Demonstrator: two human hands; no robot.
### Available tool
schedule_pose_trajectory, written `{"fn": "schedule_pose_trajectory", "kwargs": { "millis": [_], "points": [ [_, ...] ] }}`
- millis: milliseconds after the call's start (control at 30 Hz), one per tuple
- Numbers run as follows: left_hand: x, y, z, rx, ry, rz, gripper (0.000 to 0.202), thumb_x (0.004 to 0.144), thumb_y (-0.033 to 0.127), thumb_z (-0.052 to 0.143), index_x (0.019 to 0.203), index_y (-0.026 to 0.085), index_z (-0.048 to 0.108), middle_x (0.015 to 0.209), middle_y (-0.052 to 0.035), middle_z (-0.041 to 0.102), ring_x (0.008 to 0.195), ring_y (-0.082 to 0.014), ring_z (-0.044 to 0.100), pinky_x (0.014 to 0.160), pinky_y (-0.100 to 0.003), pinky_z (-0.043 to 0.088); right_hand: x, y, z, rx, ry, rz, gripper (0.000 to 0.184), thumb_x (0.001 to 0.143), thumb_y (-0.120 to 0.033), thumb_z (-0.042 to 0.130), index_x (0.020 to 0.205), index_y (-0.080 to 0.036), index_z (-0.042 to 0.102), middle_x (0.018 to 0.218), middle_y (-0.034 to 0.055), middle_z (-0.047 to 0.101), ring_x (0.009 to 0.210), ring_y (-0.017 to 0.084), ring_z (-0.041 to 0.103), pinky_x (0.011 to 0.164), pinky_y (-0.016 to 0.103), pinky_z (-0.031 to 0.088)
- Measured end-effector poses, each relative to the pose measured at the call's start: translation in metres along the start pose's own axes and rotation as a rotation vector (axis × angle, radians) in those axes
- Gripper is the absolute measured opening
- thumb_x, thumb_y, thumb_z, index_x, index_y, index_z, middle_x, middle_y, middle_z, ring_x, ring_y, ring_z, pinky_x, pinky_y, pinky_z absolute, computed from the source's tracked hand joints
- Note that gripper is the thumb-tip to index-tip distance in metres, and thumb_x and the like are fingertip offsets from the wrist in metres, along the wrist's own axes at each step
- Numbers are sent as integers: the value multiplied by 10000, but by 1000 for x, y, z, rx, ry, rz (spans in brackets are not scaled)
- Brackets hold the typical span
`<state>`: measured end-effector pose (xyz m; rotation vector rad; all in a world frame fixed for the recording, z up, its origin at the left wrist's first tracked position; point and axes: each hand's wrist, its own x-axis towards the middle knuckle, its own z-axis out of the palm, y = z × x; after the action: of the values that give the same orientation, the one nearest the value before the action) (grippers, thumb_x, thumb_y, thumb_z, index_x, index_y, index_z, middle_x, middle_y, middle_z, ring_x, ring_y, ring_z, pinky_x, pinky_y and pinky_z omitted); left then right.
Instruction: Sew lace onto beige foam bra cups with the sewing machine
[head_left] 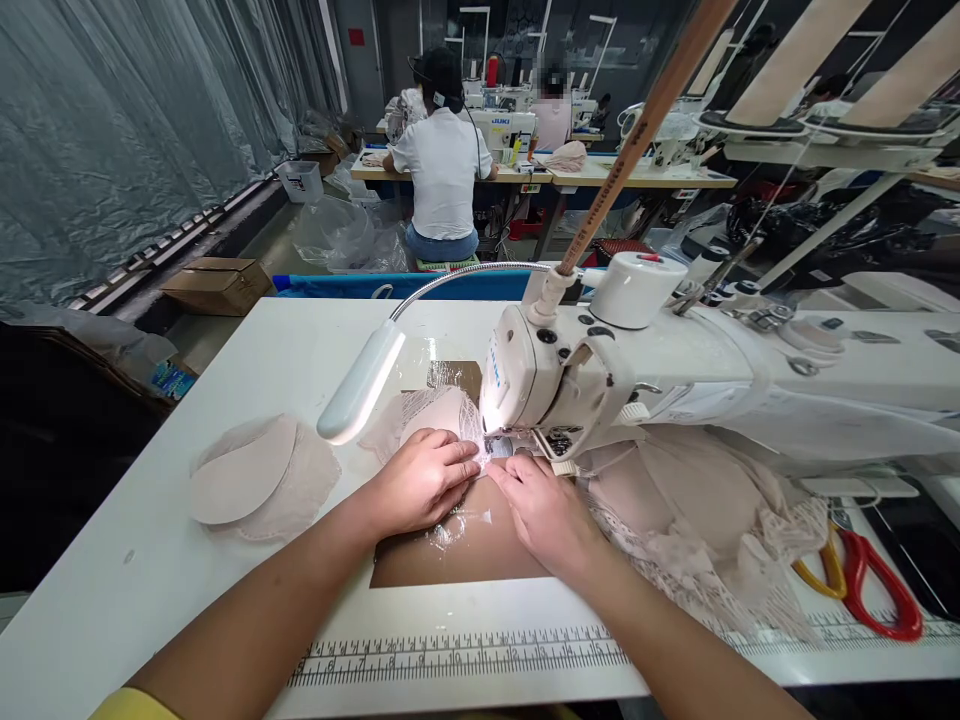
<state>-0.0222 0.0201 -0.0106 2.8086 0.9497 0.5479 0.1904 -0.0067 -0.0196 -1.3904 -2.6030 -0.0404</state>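
Observation:
Under the head of a white sewing machine (525, 370) lies a piece of pale pink lace fabric (439, 408), lit by the machine's lamp. My left hand (429, 480) holds this fabric against the machine bed just left of the needle area, its fingers bent and close together. To the right, my right hand (547, 512) has its thumb and forefinger together at the fabric's front edge, close to the presser foot. My fingers hide part of that edge. A brown sheet (465, 555) with a shiny covering lies beneath both hands.
A pale fabric piece with an oval panel (247, 475) lies at left. More lace pieces (697, 500) are heaped at right, beside red-handled scissors (877, 590) and a dark phone (919, 540). A ruler strip (465, 655) runs along the front. A person (444, 150) sits ahead.

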Motion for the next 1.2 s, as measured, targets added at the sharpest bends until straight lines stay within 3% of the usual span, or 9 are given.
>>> {"fn": "schedule_pose_trajectory", "kwargs": {
  "millis": [200,567,767,967,1100,1200],
  "points": [
    [-1,-6,2,-6,55,-14,286,891,231,505,1134,230,655,1223,-94,626,1106,-275,527,916,-450,443,1,3,3,14,38,31,479,810,-49,450,1226,-207,629,839,61,625,687,174,503,565,274,344],
    [1,-15,4,59,110,-178,336,875,260,502,1183,183,613,1251,-102,596,1185,-323,464,974,-494,398,-2,8,-2,168,23,45,411,870,-76,422,1173,-221,660,884,54,635,731,153,554,616,232,398],
    [2,-21,5,114,115,-316,323,898,249,464,1176,169,608,1276,-115,568,1220,-346,426,983,-527,383,-1,8,-4,164,27,8,368,883,-95,407,1118,-198,671,871,57,644,722,163,585,618,248,434],
    [1,-33,5,118,73,-535,362,879,185,440,1209,200,587,1344,-99,519,1272,-343,396,1012,-530,367,-3,18,10,151,83,-84,386,908,-135,342,1133,-182,651,860,67,630,666,165,597,598,266,462],
    [-3,-31,-7,132,76,-628,375,889,200,435,1239,243,563,1363,-63,517,1274,-297,426,1018,-461,393,-4,25,18,182,92,-118,394,917,-171,323,1172,-199,623,862,60,616,614,148,585,572,259,468],
    [-14,-27,-30,128,96,-693,457,883,295,490,1339,264,460,1407,-40,482,1287,-250,425,1049,-394,382,-3,27,17,206,110,-115,377,917,-205,339,1143,-242,638,831,47,617,597,150,580,553,257,469]
  ]
}}
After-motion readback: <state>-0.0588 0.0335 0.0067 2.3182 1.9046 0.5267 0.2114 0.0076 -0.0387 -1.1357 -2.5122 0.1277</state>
